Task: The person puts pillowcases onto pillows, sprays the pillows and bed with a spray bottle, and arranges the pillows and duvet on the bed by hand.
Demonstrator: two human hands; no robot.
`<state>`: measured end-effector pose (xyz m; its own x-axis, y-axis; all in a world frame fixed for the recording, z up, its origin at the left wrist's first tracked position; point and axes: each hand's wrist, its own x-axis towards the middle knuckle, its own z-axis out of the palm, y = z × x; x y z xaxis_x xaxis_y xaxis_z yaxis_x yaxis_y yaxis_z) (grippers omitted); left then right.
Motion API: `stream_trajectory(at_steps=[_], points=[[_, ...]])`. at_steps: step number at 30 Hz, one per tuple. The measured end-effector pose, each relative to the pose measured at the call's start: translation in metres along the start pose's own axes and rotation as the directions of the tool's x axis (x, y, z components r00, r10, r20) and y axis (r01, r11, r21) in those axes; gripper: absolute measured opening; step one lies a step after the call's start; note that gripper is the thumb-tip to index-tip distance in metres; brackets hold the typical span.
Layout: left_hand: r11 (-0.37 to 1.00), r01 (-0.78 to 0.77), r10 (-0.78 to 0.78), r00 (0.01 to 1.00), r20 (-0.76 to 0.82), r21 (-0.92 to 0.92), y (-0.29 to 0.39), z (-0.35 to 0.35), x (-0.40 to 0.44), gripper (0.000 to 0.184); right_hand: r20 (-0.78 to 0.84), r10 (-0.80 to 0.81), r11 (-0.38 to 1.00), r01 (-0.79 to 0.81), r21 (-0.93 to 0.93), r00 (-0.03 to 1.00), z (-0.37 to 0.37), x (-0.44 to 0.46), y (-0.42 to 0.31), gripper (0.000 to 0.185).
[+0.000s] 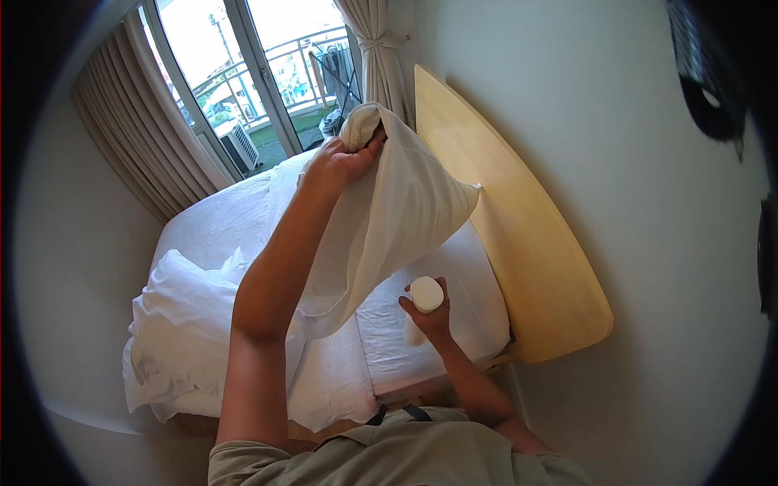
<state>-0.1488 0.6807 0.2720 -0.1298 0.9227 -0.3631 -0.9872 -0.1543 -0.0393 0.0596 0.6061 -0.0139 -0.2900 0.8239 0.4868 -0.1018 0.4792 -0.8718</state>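
My left hand (352, 158) is raised over the bed, its fingers closed on the gathered top of an off-white pillowcase (397, 206). The cloth hangs down in a broad sheet, with one pointed corner reaching toward the headboard. Whether anything is inside it, I cannot tell. Lower and to the right, my right hand (436, 317) is wrapped around a white bottle (426, 294) with a wide round top facing me. The bottle's pale body shows below the fingers, above the white bed sheet (389, 324).
The bed stands against a light wooden headboard (519, 235) on the right. Crumpled white bedding (182, 324) is heaped at the left. Behind are glass balcony doors (267, 81) between beige curtains (142, 113). A dark object (705, 73) is on the right wall.
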Motion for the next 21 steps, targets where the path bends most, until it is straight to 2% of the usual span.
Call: stream_trajectory(at_steps=[1,3,4,6,7,8,10,12,14,16,17,18,20,21], points=[[1.0,0.0,0.0,1.0,-0.004,0.005,0.002,0.004,0.006,0.029,-0.004,0.004,1.0,-0.004,0.004,1.0,0.005,-0.006,0.018,0.039],[0.996,-0.074,0.073,0.997,-0.022,-0.058,0.008,0.011,0.015,0.036,-0.096,0.357,0.934,-0.356,0.033,0.929,0.009,-0.009,0.041,0.043],[0.996,-0.077,0.076,0.997,-0.022,-0.049,0.011,0.015,0.019,0.036,-0.097,0.358,0.934,-0.356,0.042,0.929,0.005,-0.008,0.046,0.043],[0.995,-0.097,0.094,0.992,-0.088,-0.032,0.018,0.021,0.026,0.036,-0.013,0.503,0.836,-0.483,0.26,0.864,-0.006,-0.005,0.059,0.043],[0.996,-0.077,0.074,0.994,-0.078,-0.034,0.028,0.021,0.037,0.034,-0.084,0.522,0.797,-0.451,0.402,0.849,-0.008,-0.001,0.068,0.038],[0.997,-0.073,0.07,0.994,-0.08,-0.027,0.03,0.022,0.037,0.034,-0.091,0.524,0.795,-0.449,0.407,0.847,-0.013,0.004,0.072,0.038],[0.991,-0.127,0.129,0.986,-0.102,0.032,0.033,0.02,0.04,0.034,-0.251,0.551,0.768,-0.367,0.524,0.796,-0.03,0.015,0.082,0.02],[0.994,-0.094,0.098,0.993,-0.066,0.063,0.05,0.012,0.056,0.034,-0.24,0.582,0.753,-0.405,0.518,0.777,-0.045,0.026,0.107,0.019],[0.993,-0.047,0.046,0.999,0.016,0.111,0.077,-0.006,0.079,0.034,-0.246,0.756,0.637,-0.596,0.49,0.606,-0.055,0.039,0.12,0.019],[0.987,-0.01,-0.006,0.995,0.101,0.157,0.089,-0.015,0.09,0.034,-0.195,0.766,0.611,-0.599,0.518,0.612,-0.061,0.047,0.108,0.02],[0.958,0.021,-0.027,0.999,0.017,0.285,0.061,0.007,0.053,0.031,-0.118,0.68,0.658,-0.531,0.534,0.724,-0.062,0.052,0.089,0.02],[0.96,0.015,-0.02,1.0,0.014,0.28,0.055,0.01,0.052,0.031,-0.041,0.579,0.69,-0.462,0.557,0.814,-0.059,0.053,0.068,0.021],[0.917,-0.122,0.068,0.986,0.152,0.38,0.048,0.01,0.055,0.026,-0.02,0.278,0.856,-0.239,0.458,0.96,-0.045,0.055,0.036,0.024],[0.879,-0.129,0.02,0.972,0.234,0.459,0.035,0.011,0.046,0.023,0.012,0.211,0.904,-0.2,0.378,0.977,-0.044,0.054,0.015,0.024]])
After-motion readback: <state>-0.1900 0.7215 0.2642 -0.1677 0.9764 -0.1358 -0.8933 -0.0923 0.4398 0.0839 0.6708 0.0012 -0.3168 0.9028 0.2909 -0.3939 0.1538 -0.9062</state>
